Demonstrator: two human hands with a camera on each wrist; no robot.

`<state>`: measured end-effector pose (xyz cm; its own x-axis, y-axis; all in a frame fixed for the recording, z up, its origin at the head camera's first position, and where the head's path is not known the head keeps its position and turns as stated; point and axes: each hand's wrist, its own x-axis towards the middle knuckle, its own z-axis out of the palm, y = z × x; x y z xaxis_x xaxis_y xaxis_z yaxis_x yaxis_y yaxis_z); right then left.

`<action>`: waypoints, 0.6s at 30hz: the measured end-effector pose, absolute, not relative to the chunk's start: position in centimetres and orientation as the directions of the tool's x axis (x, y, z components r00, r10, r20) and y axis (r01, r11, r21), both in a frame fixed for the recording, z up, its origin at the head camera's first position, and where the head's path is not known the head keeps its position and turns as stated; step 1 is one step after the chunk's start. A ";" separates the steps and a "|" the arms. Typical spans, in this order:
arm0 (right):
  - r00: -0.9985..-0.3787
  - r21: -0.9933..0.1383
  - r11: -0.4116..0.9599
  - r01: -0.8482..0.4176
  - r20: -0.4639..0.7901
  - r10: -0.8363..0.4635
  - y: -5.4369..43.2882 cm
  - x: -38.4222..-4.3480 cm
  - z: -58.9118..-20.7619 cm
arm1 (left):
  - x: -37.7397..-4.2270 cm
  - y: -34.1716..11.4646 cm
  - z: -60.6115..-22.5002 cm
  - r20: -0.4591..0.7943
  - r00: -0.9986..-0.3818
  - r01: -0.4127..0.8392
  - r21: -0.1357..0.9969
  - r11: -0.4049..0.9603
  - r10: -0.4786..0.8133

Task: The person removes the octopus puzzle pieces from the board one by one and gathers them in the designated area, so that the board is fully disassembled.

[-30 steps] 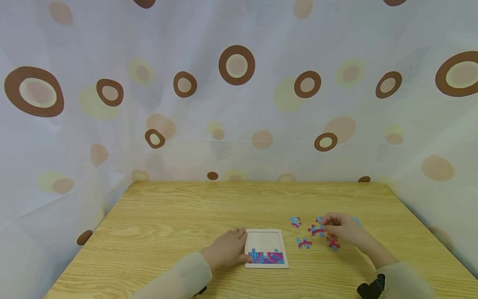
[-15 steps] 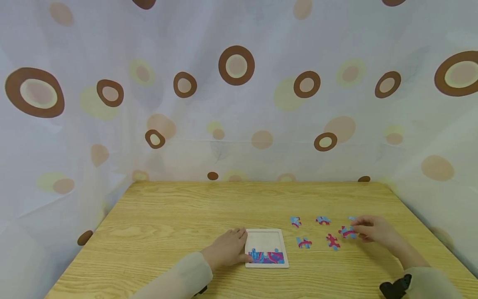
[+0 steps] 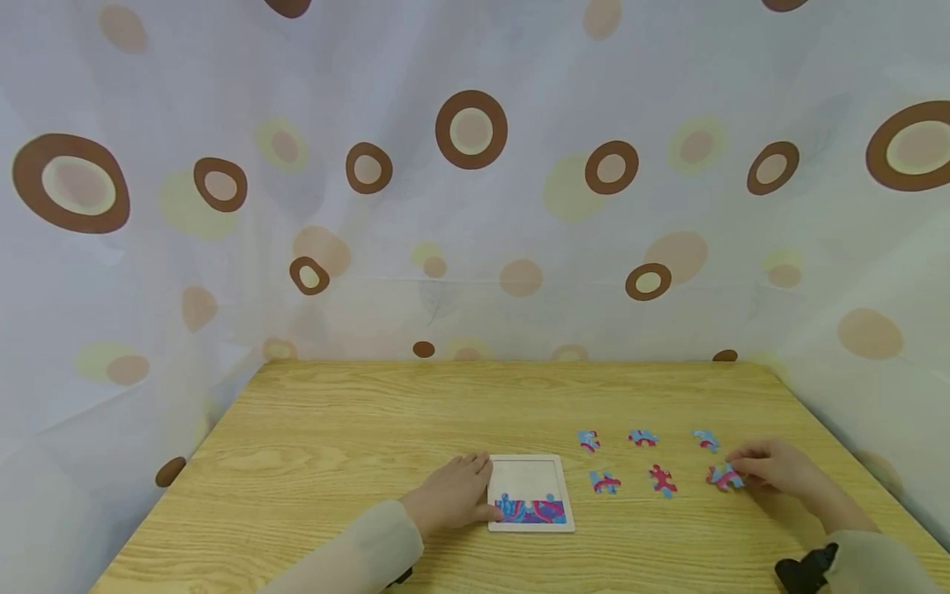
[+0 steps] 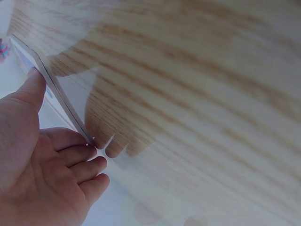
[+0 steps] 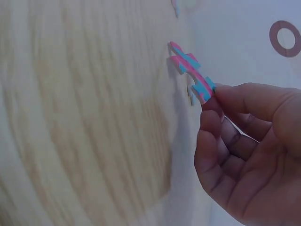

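Note:
My left hand (image 3: 454,491) rests against the left side of a square white puzzle tray (image 3: 567,503). In the left wrist view, its thumb (image 4: 34,92) lies on the tray's edge and the fingertips touch the side. Joined purple, blue and pink pieces (image 3: 538,511) fill the tray's near part; its far part shows bare board. Off to the right, my right hand (image 3: 779,472) pinches a blue and pink jigsaw piece (image 3: 721,477) between thumb and index finger. The right wrist view shows that jigsaw piece (image 5: 203,88) tilted, close over the table.
Several loose jigsaw pieces lie right of the tray, among them a mostly pink piece (image 3: 662,480) and a blue one (image 3: 707,440) beyond my right hand. The wooden table (image 3: 356,421) ends at a patterned curtain (image 3: 519,206) behind and at both sides.
My right hand has moved right with the jigsaw piece, away from the other loose pieces, and the piece has turned. The left hand and the tray have stayed in place.

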<state>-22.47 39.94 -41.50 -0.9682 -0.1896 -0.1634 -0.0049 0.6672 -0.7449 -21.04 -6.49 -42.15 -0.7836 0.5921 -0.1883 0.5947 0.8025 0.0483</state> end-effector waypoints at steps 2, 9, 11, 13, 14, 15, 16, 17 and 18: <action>-0.972 -0.724 0.689 -0.002 -0.162 -0.172 40.2 -22.6 -41.7 | -21.1 -6.5 -42.1 -0.188 -0.784 0.594 0.048 0.803 0.592; -0.978 -0.697 0.716 0.035 -0.173 -0.120 40.5 -22.8 -42.1 | -21.0 -6.5 -42.1 -0.185 -0.784 0.597 0.042 0.801 0.593; -0.978 -0.689 0.724 0.029 -0.170 -0.122 40.5 -22.8 -42.1 | -21.0 -6.5 -42.1 -0.183 -0.783 0.598 0.043 0.800 0.595; -0.978 -0.685 0.728 0.028 -0.168 -0.121 40.5 -22.8 -42.1 | -21.0 -6.5 -42.1 -0.181 -0.782 0.599 0.045 0.799 0.597; -0.978 -0.684 0.729 0.026 -0.167 -0.122 40.5 -22.8 -42.1 | -21.0 -6.5 -42.0 -0.179 -0.781 0.601 0.044 0.798 0.598; -0.979 -0.682 0.731 0.024 -0.166 -0.122 40.5 -22.8 -42.2 | -21.0 -6.5 -42.0 -0.178 -0.781 0.602 0.044 0.797 0.599; -0.979 -0.681 0.732 0.024 -0.166 -0.122 40.5 -22.8 -42.2 | -21.0 -6.5 -42.0 -0.177 -0.780 0.603 0.043 0.797 0.600; -0.979 -0.681 0.732 0.025 -0.165 -0.120 40.5 -22.8 -42.2 | -21.0 -6.5 -42.0 -0.177 -0.780 0.603 0.042 0.797 0.600; -0.979 -0.685 0.728 0.028 -0.167 -0.120 40.5 -22.9 -42.3 | -21.0 -6.5 -42.0 -0.176 -0.780 0.604 0.041 0.796 0.601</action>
